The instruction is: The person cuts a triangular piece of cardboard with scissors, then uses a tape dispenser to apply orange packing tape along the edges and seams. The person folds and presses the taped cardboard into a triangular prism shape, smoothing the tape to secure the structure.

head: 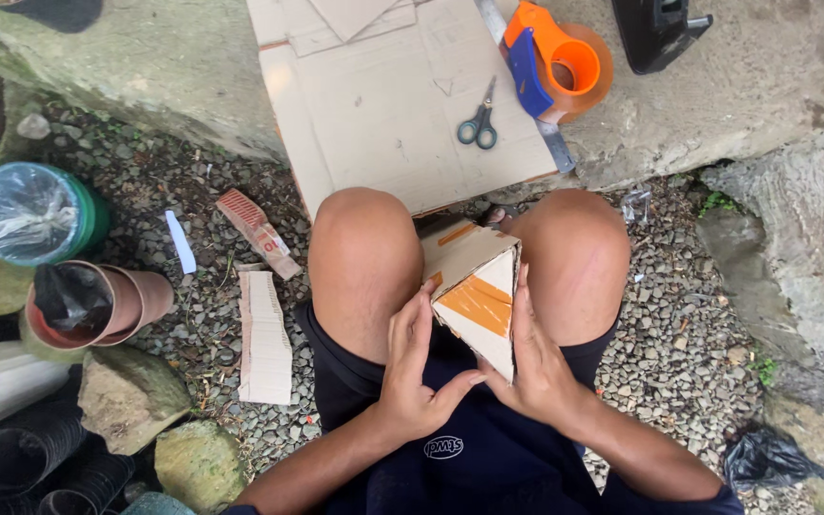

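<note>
A taped cardboard wedge [474, 291] is clamped betw. left hand [412, 367] & right hand [536, 367], both grips closed on it, above the lap betw. the knees, steadied for pressing. Scissors [478, 122] & tape dispenser [555, 62] are kept near on the cardboard sheet [383, 114].

scissors [478, 123]: 1 | tape dispenser [555, 59]: 1 | cardboard pyramid [474, 291]: 1

Black object [658, 30] cut by top edge; cardboard piece's [474, 291] underside hidden.
</note>
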